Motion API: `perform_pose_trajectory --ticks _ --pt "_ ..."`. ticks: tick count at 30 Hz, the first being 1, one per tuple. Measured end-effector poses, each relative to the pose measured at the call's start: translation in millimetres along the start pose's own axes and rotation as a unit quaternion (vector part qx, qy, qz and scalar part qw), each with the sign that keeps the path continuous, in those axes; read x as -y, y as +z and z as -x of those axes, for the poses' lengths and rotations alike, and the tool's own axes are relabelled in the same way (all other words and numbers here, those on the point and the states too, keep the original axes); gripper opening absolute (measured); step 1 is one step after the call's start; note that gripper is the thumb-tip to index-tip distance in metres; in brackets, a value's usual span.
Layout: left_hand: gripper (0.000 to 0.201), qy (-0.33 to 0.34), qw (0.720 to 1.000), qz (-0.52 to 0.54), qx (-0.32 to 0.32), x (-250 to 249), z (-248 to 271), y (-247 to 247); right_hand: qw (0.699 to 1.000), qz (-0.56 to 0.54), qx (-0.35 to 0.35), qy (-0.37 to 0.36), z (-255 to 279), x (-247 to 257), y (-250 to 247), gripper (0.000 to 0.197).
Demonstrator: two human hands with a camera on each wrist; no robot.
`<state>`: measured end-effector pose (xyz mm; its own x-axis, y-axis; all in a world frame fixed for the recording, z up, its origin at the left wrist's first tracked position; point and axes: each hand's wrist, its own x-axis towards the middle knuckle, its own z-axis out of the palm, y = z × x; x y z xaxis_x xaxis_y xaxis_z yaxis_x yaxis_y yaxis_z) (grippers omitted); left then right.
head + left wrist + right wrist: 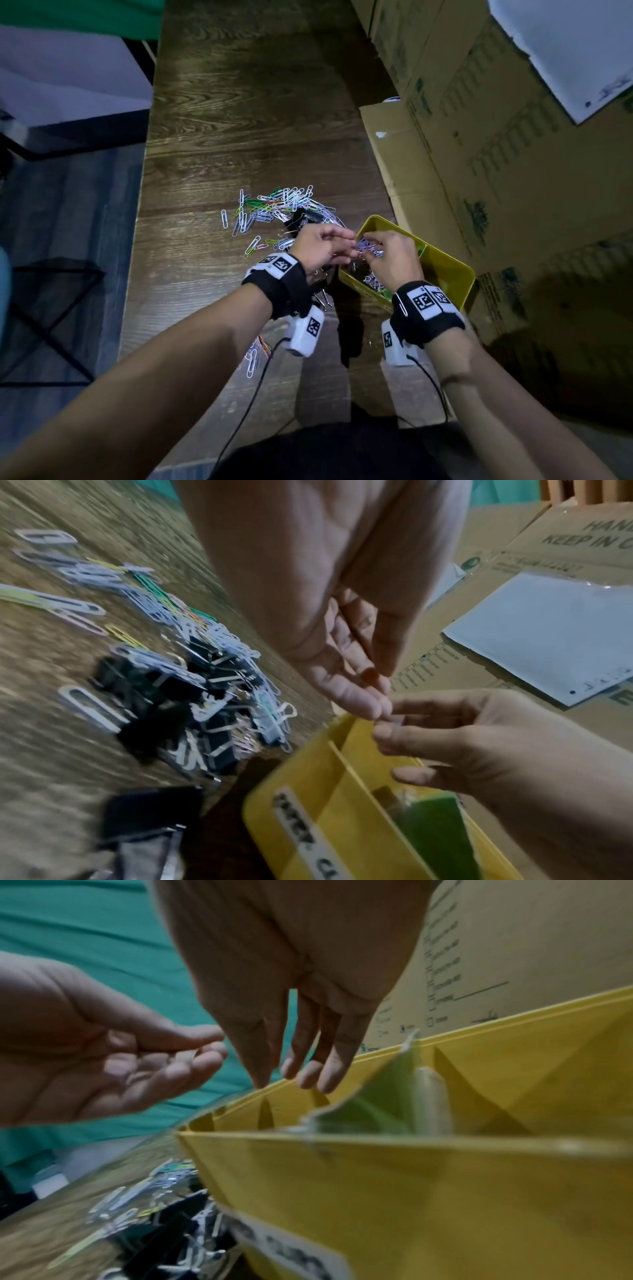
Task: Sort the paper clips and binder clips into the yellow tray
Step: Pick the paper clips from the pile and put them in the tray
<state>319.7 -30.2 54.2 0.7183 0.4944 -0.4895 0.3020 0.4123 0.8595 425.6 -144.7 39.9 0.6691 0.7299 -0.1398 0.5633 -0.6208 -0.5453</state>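
Observation:
Both hands meet over the far left corner of the yellow tray. My right hand pinches a small bunch of paper clips at its fingertips in the head view; neither wrist view shows them. My left hand lies loosely curled beside it, fingertips nearly touching, and holds nothing I can see. A pile of coloured paper clips lies on the table behind the hands. Black binder clips sit at its near edge.
Cardboard boxes stand right against the tray, with a white sheet on them. Loose paper clips and binder clips lie under my left wrist. A green slip sits in one tray compartment. The table's left edge drops off.

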Motion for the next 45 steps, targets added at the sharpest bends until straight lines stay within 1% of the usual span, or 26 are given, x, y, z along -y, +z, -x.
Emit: perform_pose_trajectory --ticks 2,3,4,5,6,8,9,11,13,15,17,19,20,21,22,24,26,29,30,32,35,36,39,41,43,45 --pt "0.012 0.008 0.998 -0.059 -0.014 5.2 5.0 -27.3 0.999 -0.027 0.002 -0.047 6.4 17.1 3.2 0.029" --pt "0.012 0.013 0.994 -0.112 -0.012 10.0 8.6 -43.7 0.996 -0.04 0.009 -0.073 11.4 26.9 5.2 0.027" --pt "0.011 0.023 0.981 -0.191 0.0 17.4 12.4 -62.1 0.993 -0.05 0.02 -0.102 17.6 37.0 7.7 0.025" --pt "0.01 0.042 0.957 -0.285 0.021 26.0 16.7 -80.8 0.989 -0.054 0.042 -0.13 23.4 46.1 12.3 0.022" --pt "0.01 0.053 0.921 -0.384 0.051 35.0 23.3 -98.0 0.984 -0.05 0.08 -0.151 29.9 54.9 18.4 0.019" --pt "0.019 0.048 0.839 -0.529 0.116 54.8 39.4 -124.7 0.965 -0.026 0.201 -0.165 43.5 69.2 36.3 0.018" --pt "0.025 0.05 0.809 -0.568 0.141 66.8 47.6 -135.6 0.951 -0.007 0.262 -0.165 51.4 75.2 45.8 0.021" --pt "0.035 0.075 0.762 -0.623 0.162 85.8 63.6 -150.2 0.924 0.053 0.344 -0.16 67.6 82.4 69.3 0.037" --pt "0.046 0.096 0.717 -0.672 0.16 102.3 80.0 -163.0 0.906 0.117 0.382 -0.143 85.6 85.8 95.9 0.066" --pt "0.059 0.11 0.677 -0.712 0.151 117.7 96.2 -174.0 0.899 0.162 0.381 -0.139 102.4 89.1 119.1 0.091" --pt "0.076 0.109 0.665 -0.725 0.141 129.2 111.0 -178.7 0.903 0.194 0.354 -0.146 114.7 92.6 138.3 0.099" --pt "0.08 0.092 0.666 -0.731 0.121 135.3 121.1 -176.1 0.91 0.215 0.322 -0.15 122.3 96.6 152.1 0.093" --pt "0.078 0.068 0.676 -0.725 0.11 137.4 124.2 -172.5 0.911 0.226 0.309 -0.154 124.5 99.2 156.1 0.084" --pt "0.073 0.048 0.696 -0.71 0.097 141.0 125.6 -168.1 0.912 0.234 0.297 -0.159 125.9 101.6 158.5 0.072" --pt "0.067 0.039 0.724 -0.684 0.081 144.0 127.0 -163.2 0.912 0.24 0.292 -0.16 127.0 104.0 158.7 0.062" --pt "0.049 0.049 0.778 -0.625 0.047 150.9 128.4 -155.3 0.911 0.237 0.294 -0.164 127.4 105.6 159.0 0.052" --pt "0.04 0.053 0.803 -0.594 0.027 157.0 130.5 -150.4 0.916 0.213 0.3 -0.158 126.5 104.6 159.1 0.045" --pt "0.034 0.056 0.83 -0.555 -0.009 157.0 131.6 -146.6 0.93 0.177 0.297 -0.126 121.8 103.5 157.4 0.031" --pt "0.031 0.057 0.835 -0.547 -0.021 155.1 130.6 -145.8 0.932 0.178 0.294 -0.112 119.7 103.5 156.2 0.027" --pt "0.029 0.053 0.834 -0.548 -0.034 152.0 128.4 -143.6 0.938 0.175 0.287 -0.089 116.5 103.8 154.9 0.026" --pt "0.036 0.02 0.816 -0.576 -0.045 147.3 125.9 -140.2 0.944 0.155 0.285 -0.066 115.8 103.4 159.0 0.028" --pt "0.038 0.011 0.817 -0.575 -0.05 145.6 125.1 -139.5 0.945 0.148 0.285 -0.06 116.4 103.8 160.2 0.028" --pt "0.037 -0.002 0.824 -0.564 -0.053 140.4 122.7 -141.7 0.941 0.148 0.297 -0.068 118.3 104.6 159.3 0.026" --pt "0.033 -0.033 0.829 -0.556 -0.05 136.3 121.0 -146.8 0.93 0.167 0.317 -0.084 119.9 105.6 156.4 0.027" --pt "0.028 -0.046 0.832 -0.551 -0.046 131.5 118.8 -153.6 0.926 0.16 0.334 -0.074 120.3 105.4 153.7 0.03" --pt "0.018 -0.035 0.843 -0.535 -0.048 126.7 115.5 -159.4 0.928 0.135 0.344 -0.047 114.5 104.2 155.6 0.029"
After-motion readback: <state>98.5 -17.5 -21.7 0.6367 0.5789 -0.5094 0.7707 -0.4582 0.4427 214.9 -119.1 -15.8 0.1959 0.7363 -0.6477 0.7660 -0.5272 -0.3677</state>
